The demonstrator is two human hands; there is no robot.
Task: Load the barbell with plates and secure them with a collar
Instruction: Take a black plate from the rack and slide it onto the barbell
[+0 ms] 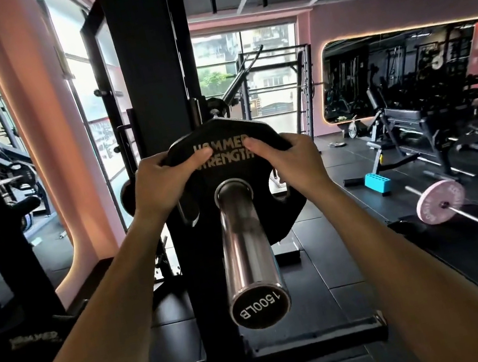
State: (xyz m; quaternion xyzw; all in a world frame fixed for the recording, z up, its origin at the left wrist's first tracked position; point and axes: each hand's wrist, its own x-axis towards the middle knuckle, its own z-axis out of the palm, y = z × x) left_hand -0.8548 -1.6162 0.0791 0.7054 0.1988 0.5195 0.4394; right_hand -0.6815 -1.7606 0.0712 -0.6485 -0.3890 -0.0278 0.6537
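A black Hammer Strength plate (222,132) sits on the chrome barbell sleeve (244,243), far along it near the rack. The sleeve points toward me and its black end cap reads 1500LB. My left hand (164,181) grips the plate's upper left rim, thumb across its face. On the upper right rim my right hand (288,159) holds it the same way. No collar is in view.
The black rack upright (156,83) rises just behind and left of the plate. More black plates (33,341) hang on a storage rack at the left. A barbell with a pink plate (441,202) lies on the floor at right, beyond it benches (412,121) and a blue block (378,184).
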